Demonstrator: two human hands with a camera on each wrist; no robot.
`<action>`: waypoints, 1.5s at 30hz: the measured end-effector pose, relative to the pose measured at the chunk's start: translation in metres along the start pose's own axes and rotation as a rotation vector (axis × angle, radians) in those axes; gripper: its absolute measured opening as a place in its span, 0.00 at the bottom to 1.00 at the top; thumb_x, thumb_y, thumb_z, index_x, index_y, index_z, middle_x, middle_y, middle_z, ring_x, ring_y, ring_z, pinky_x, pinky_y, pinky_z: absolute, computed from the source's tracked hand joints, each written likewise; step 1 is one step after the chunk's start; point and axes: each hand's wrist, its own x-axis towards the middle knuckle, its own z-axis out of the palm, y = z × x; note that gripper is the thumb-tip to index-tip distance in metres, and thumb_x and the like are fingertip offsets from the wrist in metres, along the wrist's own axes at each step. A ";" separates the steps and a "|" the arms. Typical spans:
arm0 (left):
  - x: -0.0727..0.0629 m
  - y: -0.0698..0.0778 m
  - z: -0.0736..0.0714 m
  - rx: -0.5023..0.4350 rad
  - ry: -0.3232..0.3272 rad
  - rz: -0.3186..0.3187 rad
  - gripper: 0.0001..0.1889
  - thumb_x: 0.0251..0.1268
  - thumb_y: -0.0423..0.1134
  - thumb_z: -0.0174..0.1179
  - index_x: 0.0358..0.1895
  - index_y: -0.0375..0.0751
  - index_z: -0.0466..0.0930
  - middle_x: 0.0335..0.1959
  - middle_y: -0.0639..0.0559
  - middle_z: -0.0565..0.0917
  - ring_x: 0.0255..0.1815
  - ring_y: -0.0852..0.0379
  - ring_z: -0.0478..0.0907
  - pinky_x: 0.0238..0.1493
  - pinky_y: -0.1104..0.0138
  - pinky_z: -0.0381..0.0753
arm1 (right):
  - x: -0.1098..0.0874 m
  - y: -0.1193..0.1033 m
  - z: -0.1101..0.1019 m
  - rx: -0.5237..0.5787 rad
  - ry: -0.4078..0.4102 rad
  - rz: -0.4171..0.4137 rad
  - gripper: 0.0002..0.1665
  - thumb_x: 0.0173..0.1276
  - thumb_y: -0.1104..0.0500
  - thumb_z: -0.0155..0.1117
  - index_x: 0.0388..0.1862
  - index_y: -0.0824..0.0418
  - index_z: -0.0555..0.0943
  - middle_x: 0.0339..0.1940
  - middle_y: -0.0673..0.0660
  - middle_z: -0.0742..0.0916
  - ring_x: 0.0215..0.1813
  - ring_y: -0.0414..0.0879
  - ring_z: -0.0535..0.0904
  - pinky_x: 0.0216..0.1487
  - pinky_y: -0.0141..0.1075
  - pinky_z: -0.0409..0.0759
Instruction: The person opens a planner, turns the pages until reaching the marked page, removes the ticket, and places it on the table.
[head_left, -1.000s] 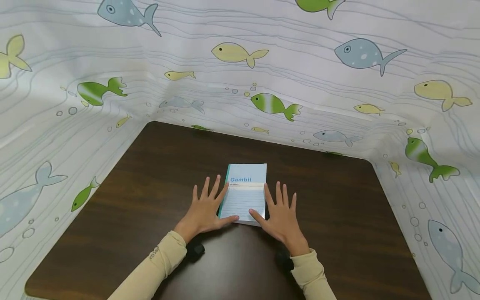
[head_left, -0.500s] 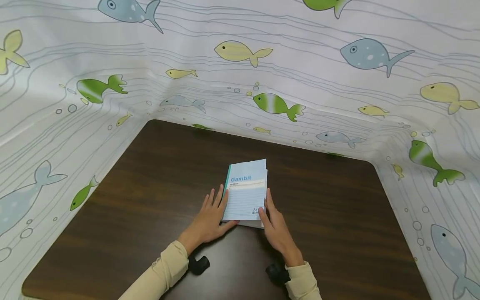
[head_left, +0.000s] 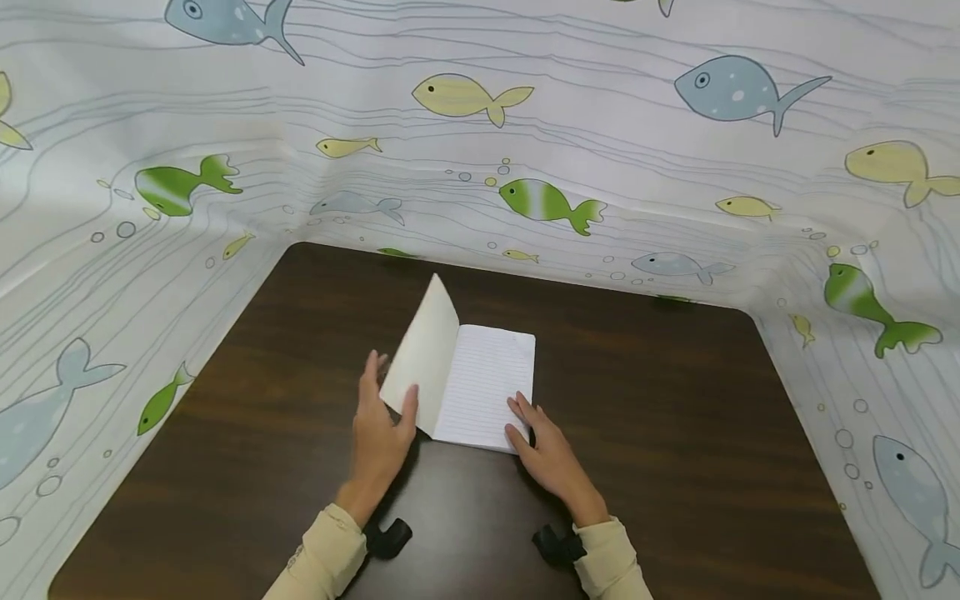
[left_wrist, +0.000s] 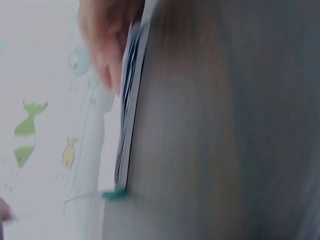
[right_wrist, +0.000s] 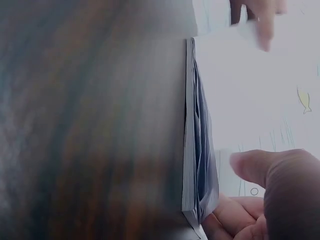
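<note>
Notebook [head_left: 487, 387], closed before, now lies open, cover [head_left: 424, 360] raised.

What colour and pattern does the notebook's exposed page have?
The page is white with thin horizontal ruled lines; it shows best in the head view.

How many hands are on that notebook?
2: the left hand touches the raised cover, and the right hand touches the lined page near its lower right corner.

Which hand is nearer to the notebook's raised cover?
Left. The left hand is directly at the raised cover, whose near corner sits between thumb and fingers; the right hand is farther off, at the lower right corner of the ruled page.
</note>
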 end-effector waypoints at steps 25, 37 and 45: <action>-0.006 -0.016 0.030 0.268 -0.705 0.253 0.57 0.61 0.71 0.65 0.82 0.35 0.55 0.83 0.43 0.57 0.84 0.46 0.53 0.81 0.52 0.51 | 0.009 0.019 0.002 0.024 0.170 0.029 0.39 0.77 0.47 0.64 0.80 0.61 0.66 0.81 0.60 0.68 0.82 0.56 0.59 0.78 0.60 0.59; -0.005 -0.017 0.030 0.233 -0.713 0.250 0.55 0.62 0.66 0.68 0.82 0.34 0.56 0.82 0.42 0.59 0.83 0.46 0.54 0.81 0.54 0.54 | 0.020 0.013 0.008 -0.176 0.116 0.003 0.51 0.74 0.42 0.64 0.81 0.71 0.58 0.82 0.65 0.63 0.84 0.56 0.54 0.83 0.55 0.46; -0.002 -0.020 0.026 0.084 -0.679 0.180 0.55 0.57 0.57 0.76 0.81 0.33 0.56 0.80 0.40 0.64 0.80 0.44 0.62 0.80 0.53 0.58 | 0.027 0.005 0.014 -0.198 0.096 -0.046 0.49 0.74 0.42 0.64 0.80 0.72 0.60 0.81 0.67 0.65 0.83 0.56 0.57 0.82 0.58 0.43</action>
